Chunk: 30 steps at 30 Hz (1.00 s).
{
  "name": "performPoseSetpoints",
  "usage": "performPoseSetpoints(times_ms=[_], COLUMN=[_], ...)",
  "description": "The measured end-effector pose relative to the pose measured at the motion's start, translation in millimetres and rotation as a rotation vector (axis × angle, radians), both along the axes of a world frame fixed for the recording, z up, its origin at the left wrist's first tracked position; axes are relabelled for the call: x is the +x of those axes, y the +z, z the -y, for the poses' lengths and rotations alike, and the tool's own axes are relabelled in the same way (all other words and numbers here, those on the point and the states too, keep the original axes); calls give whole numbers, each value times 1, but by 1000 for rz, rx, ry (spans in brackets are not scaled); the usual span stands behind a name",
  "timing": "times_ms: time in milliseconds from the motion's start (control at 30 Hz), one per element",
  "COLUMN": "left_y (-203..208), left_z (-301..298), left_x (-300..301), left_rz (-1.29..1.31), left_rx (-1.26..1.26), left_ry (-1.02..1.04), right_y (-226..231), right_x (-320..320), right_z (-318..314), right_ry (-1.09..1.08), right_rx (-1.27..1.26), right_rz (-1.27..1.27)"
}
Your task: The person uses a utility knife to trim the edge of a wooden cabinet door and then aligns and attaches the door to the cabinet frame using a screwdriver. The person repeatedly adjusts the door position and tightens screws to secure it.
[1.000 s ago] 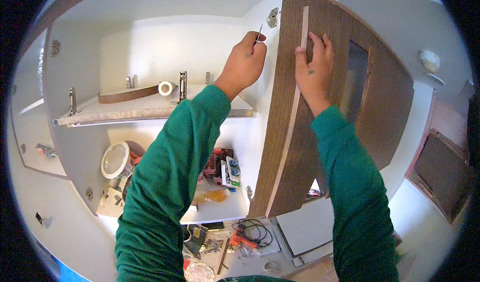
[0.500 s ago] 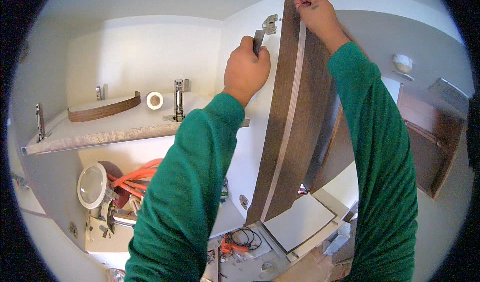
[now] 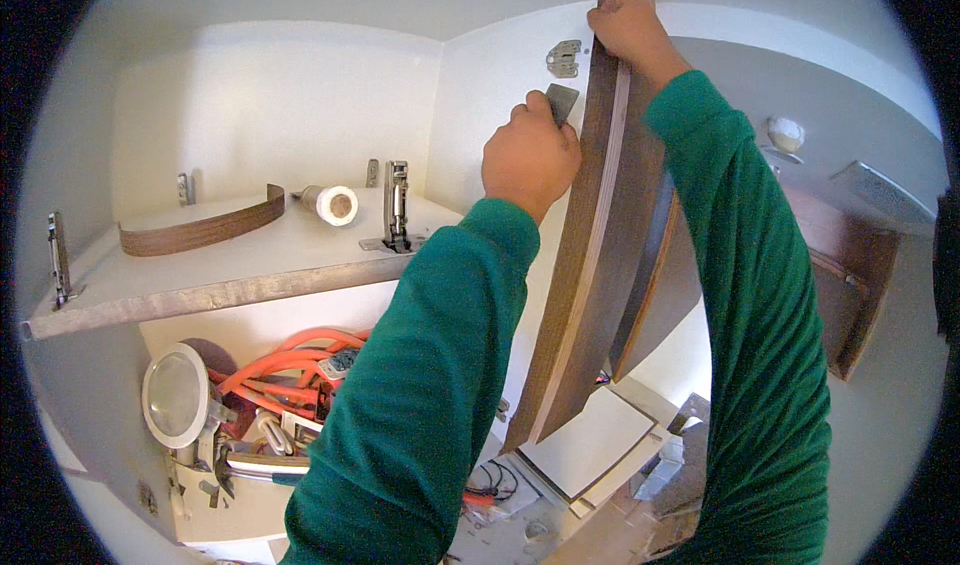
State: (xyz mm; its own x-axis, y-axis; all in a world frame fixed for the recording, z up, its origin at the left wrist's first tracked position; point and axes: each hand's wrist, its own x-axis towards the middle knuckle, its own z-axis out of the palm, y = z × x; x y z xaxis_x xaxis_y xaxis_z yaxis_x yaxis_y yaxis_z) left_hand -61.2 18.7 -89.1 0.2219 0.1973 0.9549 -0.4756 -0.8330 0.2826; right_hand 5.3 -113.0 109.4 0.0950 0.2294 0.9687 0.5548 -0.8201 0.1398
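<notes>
My left hand [image 3: 530, 160] is closed around a flat grey piece [image 3: 563, 104], whose squared end sticks out above the fingers; its exact kind does not show. It is beside the white cabinet side, just below a metal hinge plate [image 3: 564, 59]. Higher up, my right hand [image 3: 632, 27] grips a brown wood-grain edging strip [image 3: 577, 275] near its top. The strip runs down the front edge of the cabinet side, and its upper end bends away to the upper left above my fingers. Partly hidden, my right fingertips wrap behind it.
Left of my arms, a shelf [image 3: 200, 298] bears a curved brown strip [image 3: 205, 227], a round white lamp fitting [image 3: 337, 206] and upright metal hinges [image 3: 397, 205]. Below lie orange hose [image 3: 290, 365] and a round light [image 3: 176, 395]. A white panel [image 3: 585, 445] is lower right.
The view has shifted. The grey piece has turned to show its broad face. The strip's top now bends to the upper left over my right hand, which still grips it.
</notes>
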Motion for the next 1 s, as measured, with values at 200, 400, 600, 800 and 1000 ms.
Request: performPoseSetpoints(times_ms=[200, 400, 600, 800, 1000], left_y=[-1, -1, -3, -2, -1], left_z=[2, -5, 2, -1, 4], left_x=[-2, 0, 0, -2, -5], left_rz=[-22, 1, -4, -17, -47], left_rx=[-2, 6, 1, 3, 8], left_ry=[-52, -66, -105, -96, -109], right_y=[7, -5, 17, 7, 11], right_x=[2, -31, -11, -23, -18], right_z=[22, -4, 17, 17, 24], right_ry=[556, 301, 574, 651, 639], right_rx=[240, 141, 171, 224, 245], right_rz=[-301, -266, -512, -586, -618])
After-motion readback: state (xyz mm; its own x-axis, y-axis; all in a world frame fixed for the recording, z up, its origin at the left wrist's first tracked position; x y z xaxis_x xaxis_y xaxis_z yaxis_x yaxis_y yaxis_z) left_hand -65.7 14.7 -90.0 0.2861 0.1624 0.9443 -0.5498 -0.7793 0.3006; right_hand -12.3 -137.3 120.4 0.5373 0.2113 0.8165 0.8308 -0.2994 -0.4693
